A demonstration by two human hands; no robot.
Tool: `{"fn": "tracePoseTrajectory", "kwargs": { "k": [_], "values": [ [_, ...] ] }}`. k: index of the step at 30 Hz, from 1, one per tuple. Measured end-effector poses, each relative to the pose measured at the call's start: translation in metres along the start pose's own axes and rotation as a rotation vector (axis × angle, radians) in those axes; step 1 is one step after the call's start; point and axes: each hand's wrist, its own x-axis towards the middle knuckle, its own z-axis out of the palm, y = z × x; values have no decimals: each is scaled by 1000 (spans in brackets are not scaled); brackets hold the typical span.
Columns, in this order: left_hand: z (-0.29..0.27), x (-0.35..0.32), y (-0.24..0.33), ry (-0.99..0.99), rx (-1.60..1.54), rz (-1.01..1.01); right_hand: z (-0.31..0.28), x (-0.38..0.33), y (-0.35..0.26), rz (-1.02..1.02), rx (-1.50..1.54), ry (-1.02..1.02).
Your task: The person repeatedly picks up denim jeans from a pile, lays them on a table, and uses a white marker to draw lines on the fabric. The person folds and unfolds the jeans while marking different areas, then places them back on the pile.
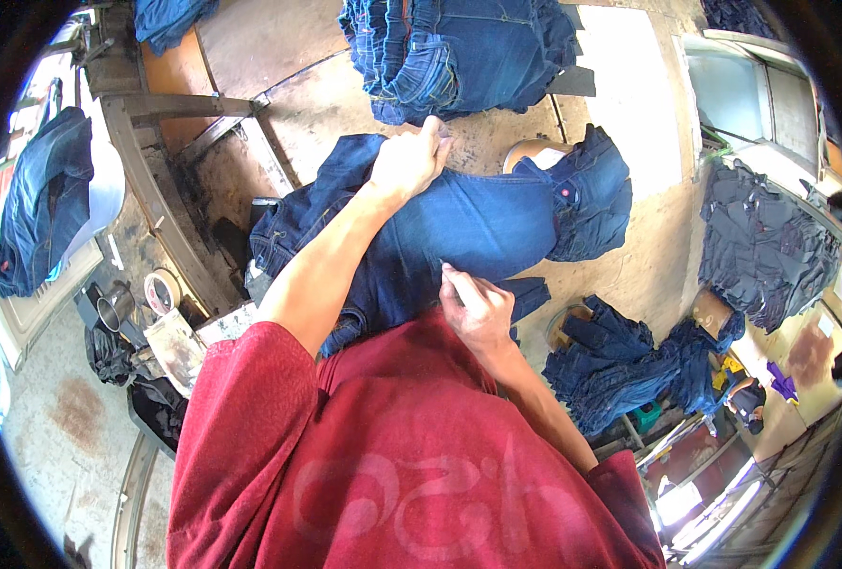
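A pair of blue jeans (478,223) lies across the work surface in front of me, one part drawn out smooth and the rest bunched at both ends. My left hand (409,159) is closed on the far edge of the jeans. Closer to my body, my right hand (478,305) is closed against the near side, its thumb and fingertips together at the denim. Whatever is between those fingertips is too small to make out. A rounded tan piece (535,152) shows from behind the jeans' far edge.
A thick stack of folded jeans (468,57) sits beyond my hands. More denim (629,365) is heaped at the right, near a dark grey garment pile (767,242). Leftward are a metal frame (160,190), a tape roll (162,290) and hanging jeans (46,204). Another person (747,402) appears at far right.
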Motion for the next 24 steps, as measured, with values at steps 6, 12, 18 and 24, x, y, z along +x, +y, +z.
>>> {"fn": "tracePoseTrajectory", "kwargs": {
  "k": [6,12,18,24],
  "values": [
    [0,0,0,-25,36,-7,-3,-2,-1,10,-103,-123],
    [3,-1,-2,18,17,18,-1,-1,1,-2,6,17],
    [4,-2,-3,-2,35,-2,-2,0,0,8,-85,-87],
    [1,-3,-1,19,18,20,-1,-1,3,-7,-22,6]
  ]
}}
